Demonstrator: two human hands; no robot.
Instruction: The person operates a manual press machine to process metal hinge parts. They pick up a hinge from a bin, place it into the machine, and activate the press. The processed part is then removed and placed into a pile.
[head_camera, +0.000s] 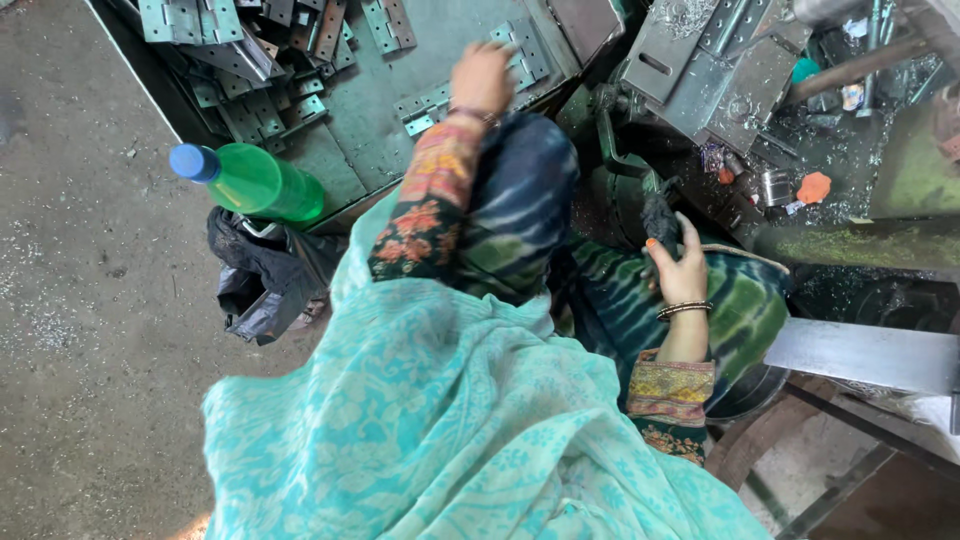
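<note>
A metal hinge lies flat on the green tray, just beside and below the left hand, which reaches out over the tray's near right part. The hand is blurred; its fingers curl downward, and whether they grip anything cannot be told. More hinges are heaped at the tray's far left, well apart from the hand, and a few lie along the far edge near it.

To the right of the tray, past the dark patterned knee, the right hand is closed around a black handle that rises from the dark machine. A bangle sits on that wrist. An orange cap lies among metal shavings further right of the handle.

On the near left side of the tray, a green bottle with a blue cap leans against the tray's edge, above a crumpled black bag on the concrete floor.
</note>
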